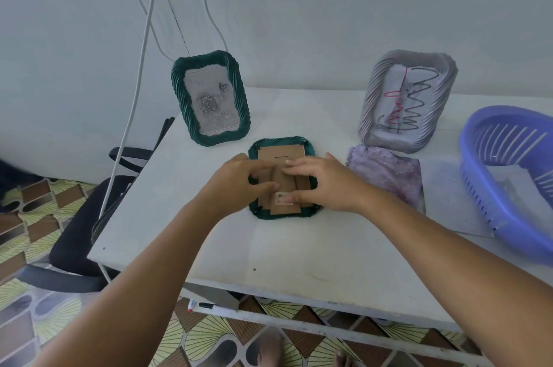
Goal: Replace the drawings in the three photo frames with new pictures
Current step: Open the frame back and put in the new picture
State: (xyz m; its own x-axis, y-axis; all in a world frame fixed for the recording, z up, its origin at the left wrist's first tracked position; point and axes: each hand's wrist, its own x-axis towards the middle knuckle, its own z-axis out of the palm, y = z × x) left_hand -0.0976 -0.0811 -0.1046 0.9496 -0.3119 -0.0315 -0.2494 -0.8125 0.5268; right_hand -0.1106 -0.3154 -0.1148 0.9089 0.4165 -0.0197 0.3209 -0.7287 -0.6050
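A dark green photo frame (311, 151) lies face down in the middle of the white table, its brown cardboard back (281, 155) facing up. My left hand (239, 184) pinches the cardboard stand strip on the back from the left with curled fingers and thumb. From the right, my right hand (323, 184) rests on the same back, its fingers laid fairly straight across the cardboard and its thumb by the barcode label. A second green frame (179, 88) with a rose picture stands at the back left. A grey frame (371, 91) holding a scribbled drawing leans at the back right.
A purple picture (389, 178) lies flat right of the face-down frame, on white paper (449, 208). A blue plastic basket (478, 187) sits at the right edge. White cables (140, 67) hang at the left. A black chair (77, 232) stands beside the table's left edge.
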